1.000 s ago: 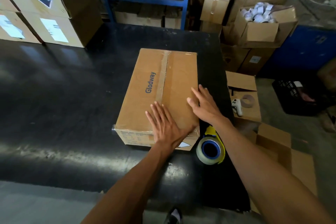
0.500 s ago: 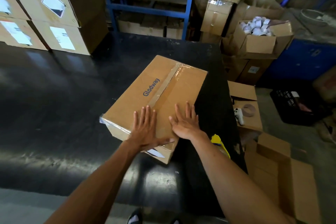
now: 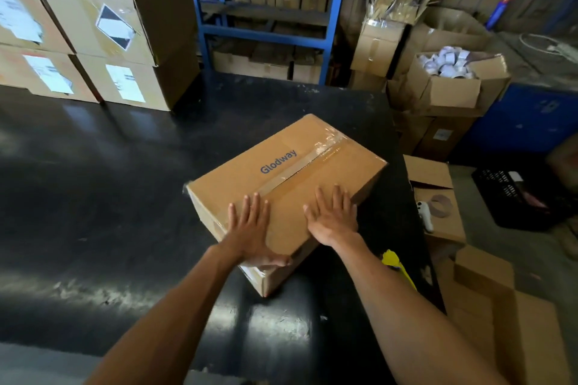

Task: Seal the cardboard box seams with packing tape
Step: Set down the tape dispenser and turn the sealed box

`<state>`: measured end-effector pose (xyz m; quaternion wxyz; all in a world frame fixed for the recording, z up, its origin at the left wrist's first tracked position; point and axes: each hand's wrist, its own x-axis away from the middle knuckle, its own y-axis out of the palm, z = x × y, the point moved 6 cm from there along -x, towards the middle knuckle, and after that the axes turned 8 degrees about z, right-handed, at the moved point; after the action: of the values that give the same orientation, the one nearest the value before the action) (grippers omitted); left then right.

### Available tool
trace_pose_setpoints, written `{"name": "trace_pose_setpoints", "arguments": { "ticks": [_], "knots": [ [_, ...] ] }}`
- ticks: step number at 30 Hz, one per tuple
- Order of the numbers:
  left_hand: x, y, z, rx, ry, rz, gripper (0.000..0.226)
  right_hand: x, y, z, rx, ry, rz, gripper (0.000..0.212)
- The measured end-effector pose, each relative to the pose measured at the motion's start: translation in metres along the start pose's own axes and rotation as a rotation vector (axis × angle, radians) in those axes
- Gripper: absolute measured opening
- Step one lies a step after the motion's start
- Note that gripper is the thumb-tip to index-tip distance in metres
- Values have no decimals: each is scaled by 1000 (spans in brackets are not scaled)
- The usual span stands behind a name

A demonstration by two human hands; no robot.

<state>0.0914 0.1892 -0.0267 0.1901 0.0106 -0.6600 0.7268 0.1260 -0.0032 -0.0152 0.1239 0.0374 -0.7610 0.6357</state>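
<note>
- A glossy black table (image 3: pixel 93 197) filled most of the view.
- A brown cardboard box (image 3: pixel 316 162) printed "Glodway" sat on it near the right edge, turned at an angle.
- A strip of clear packing tape (image 3: pixel 300 170) ran along the box's top seam.
- The left hand (image 3: pixel 250 230) lay flat on the lid, fingers spread, thumb hooked over the near edge.
- The right hand (image 3: pixel 333 219) pressed flat beside it, fingers spread, holding nothing.
- A yellow tape dispenser (image 3: pixel 395 264) showed partly behind the right forearm.

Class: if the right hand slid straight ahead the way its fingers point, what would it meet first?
Probably nothing solid: the right hand lies flat on the box, fingers pointing toward its right edge, with bare black table beyond.
</note>
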Motion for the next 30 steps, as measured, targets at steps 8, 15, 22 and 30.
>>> {"name": "trace_pose_setpoints", "arguments": {
  "ticks": [8,15,22,30],
  "knots": [
    [-26,-21,-21,49,-73,-208,163,-6,-35,18,65,-31,75,68],
    [-41,-18,-40,22,5,-58,159,-17,-21,58,71,-35,22,78],
    [-59,-33,-60,42,-76,-105,134,3,-37,28,197,-20,188,79],
    [-58,-19,-59,47,-8,3,130,-3,-5,72,42,-13,23,84]
  ]
}}
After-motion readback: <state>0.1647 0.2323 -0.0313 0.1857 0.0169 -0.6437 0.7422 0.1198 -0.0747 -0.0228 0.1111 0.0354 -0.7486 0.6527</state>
